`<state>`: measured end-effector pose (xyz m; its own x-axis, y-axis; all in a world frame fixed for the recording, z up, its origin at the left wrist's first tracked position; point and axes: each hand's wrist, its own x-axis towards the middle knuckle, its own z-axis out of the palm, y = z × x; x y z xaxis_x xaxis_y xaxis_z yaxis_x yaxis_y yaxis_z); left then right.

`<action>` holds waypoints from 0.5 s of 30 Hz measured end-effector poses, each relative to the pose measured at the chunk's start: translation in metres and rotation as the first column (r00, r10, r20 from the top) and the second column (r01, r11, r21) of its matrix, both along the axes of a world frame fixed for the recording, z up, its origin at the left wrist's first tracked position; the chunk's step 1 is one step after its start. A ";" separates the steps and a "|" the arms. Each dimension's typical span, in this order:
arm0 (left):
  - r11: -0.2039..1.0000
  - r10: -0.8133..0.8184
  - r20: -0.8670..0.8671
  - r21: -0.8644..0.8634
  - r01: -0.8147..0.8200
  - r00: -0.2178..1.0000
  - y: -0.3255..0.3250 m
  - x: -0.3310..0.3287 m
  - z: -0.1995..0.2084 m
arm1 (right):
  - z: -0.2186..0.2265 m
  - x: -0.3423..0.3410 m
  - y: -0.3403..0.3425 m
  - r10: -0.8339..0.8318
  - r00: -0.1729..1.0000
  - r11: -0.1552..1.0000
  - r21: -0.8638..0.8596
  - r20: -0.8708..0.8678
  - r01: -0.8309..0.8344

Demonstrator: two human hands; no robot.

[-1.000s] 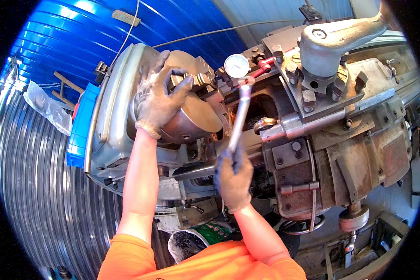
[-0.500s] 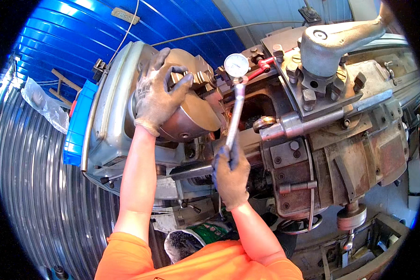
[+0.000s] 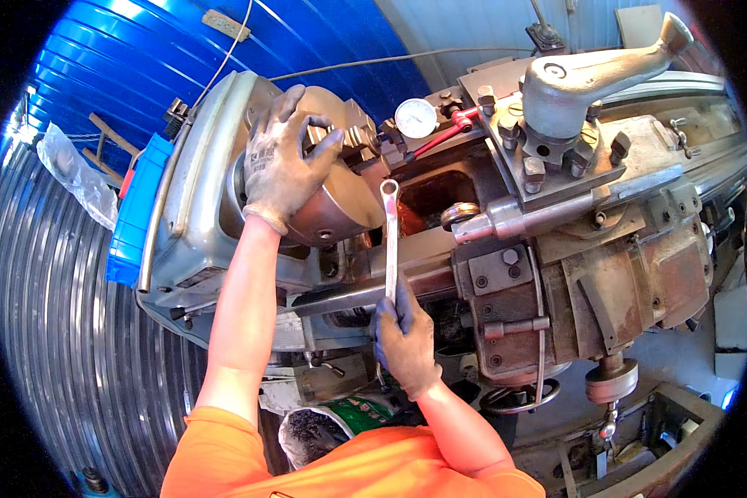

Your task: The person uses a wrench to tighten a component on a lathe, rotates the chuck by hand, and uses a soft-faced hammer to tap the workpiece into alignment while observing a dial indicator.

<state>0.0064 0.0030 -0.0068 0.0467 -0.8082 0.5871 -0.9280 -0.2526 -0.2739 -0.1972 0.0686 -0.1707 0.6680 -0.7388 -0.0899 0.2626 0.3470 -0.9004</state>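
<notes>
Gloved in grey, my left hand [image 3: 286,170] lies on the round metal lathe chuck [image 3: 344,199], fingers apart and thumb spread near the chuck jaws [image 3: 358,137]. My right hand [image 3: 407,340], also gloved, is closed around the lower part of a wrench [image 3: 392,241]. The wrench stands nearly upright, its ring end up, just right of the chuck and apart from my left hand. Beyond the ring is a white-faced dial indicator [image 3: 416,119] on a red arm [image 3: 444,143], close to the chuck jaws.
The tool post [image 3: 556,153] with its large lever handle [image 3: 610,62] sits on the carriage at right. The grey headstock [image 3: 195,191] is at left, beside a blue plastic bin [image 3: 139,212]. Below the carriage are a handwheel [image 3: 520,398] and a metal tray [image 3: 681,423] with tools.
The wrench in my right hand has moved left and down, away from the dial indicator, and is more upright. My left hand stays on the chuck. The view has shifted slightly.
</notes>
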 end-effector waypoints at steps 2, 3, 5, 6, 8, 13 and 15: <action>0.996 0.082 -0.102 0.037 -0.078 0.991 0.002 -0.007 -0.002 | -0.001 -0.011 0.005 0.032 0.999 0.998 0.054 -0.005 -0.031; 0.991 0.126 -0.150 0.061 -0.118 0.981 0.005 -0.011 -0.004 | -0.003 -0.016 0.007 0.044 0.999 0.997 0.060 -0.006 -0.043; 0.997 0.081 -0.019 0.000 -0.081 0.997 0.008 -0.019 -0.008 | -0.001 -0.026 0.009 0.070 0.998 0.996 0.061 0.000 -0.070; 0.998 0.061 0.047 -0.029 -0.060 0.997 0.010 -0.022 -0.010 | -0.001 -0.031 0.010 0.085 0.996 0.995 0.058 0.005 -0.085; 0.998 0.006 0.061 -0.067 -0.002 0.998 0.012 -0.031 -0.015 | -0.002 -0.040 0.010 0.121 0.993 0.986 0.113 -0.009 -0.119; 0.997 0.025 0.086 -0.072 -0.019 0.996 0.026 -0.048 -0.037 | 0.001 -0.064 0.004 0.179 0.983 0.961 0.219 -0.034 -0.167; 0.998 0.049 0.090 -0.045 -0.045 0.995 0.036 -0.052 -0.051 | -0.001 -0.072 0.006 0.159 0.987 0.957 0.248 -0.011 -0.152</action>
